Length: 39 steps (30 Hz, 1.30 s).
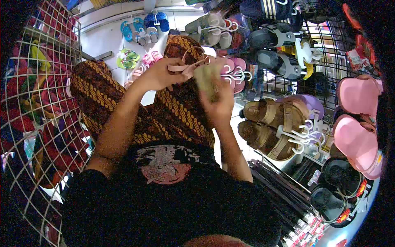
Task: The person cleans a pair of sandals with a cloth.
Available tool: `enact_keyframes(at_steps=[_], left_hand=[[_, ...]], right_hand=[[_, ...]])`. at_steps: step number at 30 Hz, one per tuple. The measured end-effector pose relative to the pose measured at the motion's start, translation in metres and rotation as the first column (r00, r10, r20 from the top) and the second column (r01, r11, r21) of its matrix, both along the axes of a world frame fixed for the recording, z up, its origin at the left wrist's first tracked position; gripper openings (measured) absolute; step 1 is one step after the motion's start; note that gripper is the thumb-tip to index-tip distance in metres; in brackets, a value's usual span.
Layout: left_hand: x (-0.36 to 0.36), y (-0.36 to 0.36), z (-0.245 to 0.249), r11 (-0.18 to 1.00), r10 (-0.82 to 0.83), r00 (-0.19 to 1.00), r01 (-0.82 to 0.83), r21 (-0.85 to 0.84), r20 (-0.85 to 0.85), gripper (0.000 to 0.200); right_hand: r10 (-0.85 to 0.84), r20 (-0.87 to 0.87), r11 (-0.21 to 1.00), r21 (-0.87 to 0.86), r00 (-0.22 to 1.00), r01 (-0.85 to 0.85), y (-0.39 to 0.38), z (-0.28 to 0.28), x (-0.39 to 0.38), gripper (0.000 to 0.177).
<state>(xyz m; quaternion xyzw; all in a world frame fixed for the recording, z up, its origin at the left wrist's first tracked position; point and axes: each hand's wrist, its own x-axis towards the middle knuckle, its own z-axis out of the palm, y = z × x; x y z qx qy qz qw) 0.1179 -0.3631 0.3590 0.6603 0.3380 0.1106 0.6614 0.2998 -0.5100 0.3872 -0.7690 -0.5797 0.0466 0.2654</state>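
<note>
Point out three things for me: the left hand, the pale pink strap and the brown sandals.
Left hand (159, 76): head view, back of the hand.
Pale pink strap (177, 68): head view, the band at the left hand's fingers.
Brown sandals (270, 111): head view, a strap of the upper sandal.

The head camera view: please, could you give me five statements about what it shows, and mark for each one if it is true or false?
1. The left hand holds a pale pink strap. True.
2. The right hand is empty. False: the right hand holds a greenish thing, too blurred to name.
3. Brown patterned cloth covers the person's legs. True.
4. The brown sandals lie on the person's lap. False: the brown sandals are at the right of the picture, away from the lap.
5. The person's shirt is plain white. False: it is black, with a print on it.
</note>
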Motion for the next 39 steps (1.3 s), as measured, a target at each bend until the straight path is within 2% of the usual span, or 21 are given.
enact_keyframes(at_steps=[2, 3, 6, 7, 9, 10, 11, 12, 13, 15, 16, 17, 18, 19, 22, 27, 31, 34, 36, 39], left_hand=[[0.003, -0.004, -0.012, 0.999, 0.027, 0.989, -0.033, 0.036, 0.144, 0.04], [0.005, -0.005, -0.016, 0.997, 0.04, 0.976, -0.053, 0.055, 0.215, 0.035], [0.007, -0.005, -0.024, 0.999, 0.041, 0.987, -0.043, 0.01, 0.154, 0.037], [0.006, -0.004, -0.026, 0.998, 0.041, 0.986, -0.048, 0.035, 0.164, 0.037], [0.004, -0.003, -0.027, 0.995, 0.05, 0.98, -0.065, 0.076, 0.191, 0.037], [0.004, -0.004, -0.024, 0.994, 0.058, 0.982, -0.073, 0.077, 0.182, 0.037], [0.003, -0.006, -0.021, 0.994, 0.067, 0.983, -0.081, 0.077, 0.172, 0.037], [0.003, -0.007, -0.018, 0.993, 0.075, 0.984, -0.089, 0.078, 0.161, 0.038], [0.003, -0.008, -0.018, 0.996, 0.078, 0.985, -0.084, 0.033, 0.152, 0.038], [0.004, -0.007, -0.017, 0.996, 0.072, 0.988, -0.065, -0.052, 0.136, 0.037], [0.004, -0.005, -0.014, 0.998, 0.057, 0.988, -0.056, -0.007, 0.143, 0.037], [0.004, -0.004, -0.011, 0.998, 0.045, 0.988, -0.051, 0.036, 0.15, 0.037], [0.003, -0.004, -0.008, 0.996, 0.037, 0.987, -0.049, 0.077, 0.156, 0.037], [0.003, -0.005, -0.008, 0.996, 0.041, 0.986, -0.053, 0.074, 0.16, 0.036], [0.003, -0.007, -0.01, 0.996, 0.042, 0.983, -0.056, 0.07, 0.18, 0.034], [0.003, -0.005, -0.015, 0.997, 0.02, 0.979, -0.035, 0.072, 0.203, 0.033], [0.003, -0.006, -0.009, 0.993, 0.024, 0.99, -0.041, 0.113, 0.142, 0.034], [0.003, -0.007, -0.006, 0.993, 0.039, 0.991, -0.052, 0.103, 0.125, 0.035], [0.004, -0.009, -0.008, 0.994, 0.06, 0.991, -0.07, 0.081, 0.12, 0.036], [0.002, -0.007, -0.007, 0.987, 0.023, 0.99, -0.045, 0.156, 0.14, 0.036]], right_hand=[[-0.133, -0.03, 0.988, 0.072, 0.991, 0.135, 0.01, -0.008, 0.02, 0.048], [-0.089, -0.038, 0.994, 0.057, 0.995, 0.091, 0.01, -0.005, 0.018, 0.049], [0.091, -0.05, 0.996, -0.014, 0.995, -0.091, 0.002, 0.003, -0.004, 0.05], [0.095, -0.027, 0.995, -0.024, 0.995, -0.096, -0.001, 0.002, -0.008, 0.053], [-0.028, -0.137, 0.997, 0.069, 0.99, 0.037, 0.0, 0.001, 0.001, 0.044], [-0.04, -0.504, 0.983, 0.136, 0.863, 0.125, 0.003, 0.002, 0.004, 0.042], [-0.013, -0.796, 0.96, 0.16, 0.605, 0.231, 0.006, 0.005, 0.006, 0.042], [0.051, -0.965, 0.931, 0.14, 0.258, 0.338, 0.008, 0.007, 0.008, 0.044], [-0.068, -0.941, 0.973, 0.01, 0.332, 0.229, 0.004, 0.006, 0.014, 0.047], [-0.26, -0.825, 0.96, -0.276, 0.502, 0.045, -0.007, 0.004, 0.024, 0.054], [-0.094, -0.659, 0.975, -0.213, 0.746, -0.065, -0.01, 0.014, 0.017, 0.035], [-0.087, -0.58, 0.931, -0.336, 0.81, -0.14, -0.01, 0.005, 0.019, 0.029], [0.063, -0.545, 0.942, -0.244, 0.836, -0.23, -0.006, 0.008, 0.014, 0.03], [0.21, -0.496, 0.933, -0.156, 0.842, -0.325, -0.001, 0.013, 0.006, 0.032], [0.269, -0.384, 0.937, -0.109, 0.883, -0.333, 0.012, 0.021, -0.01, 0.037], [0.297, -0.304, 0.933, -0.11, 0.905, -0.343, 0.015, 0.024, -0.014, 0.042], [0.312, -0.219, 0.922, -0.163, 0.924, -0.35, 0.013, 0.024, -0.012, 0.045], [0.278, -0.225, 0.945, -0.11, 0.934, -0.308, 0.013, 0.028, -0.018, 0.047], [0.254, -0.223, 0.946, -0.143, 0.941, -0.29, 0.011, 0.026, -0.021, 0.046], [0.249, -0.233, 0.948, -0.14, 0.94, -0.286, 0.007, 0.019, -0.022, 0.044]])
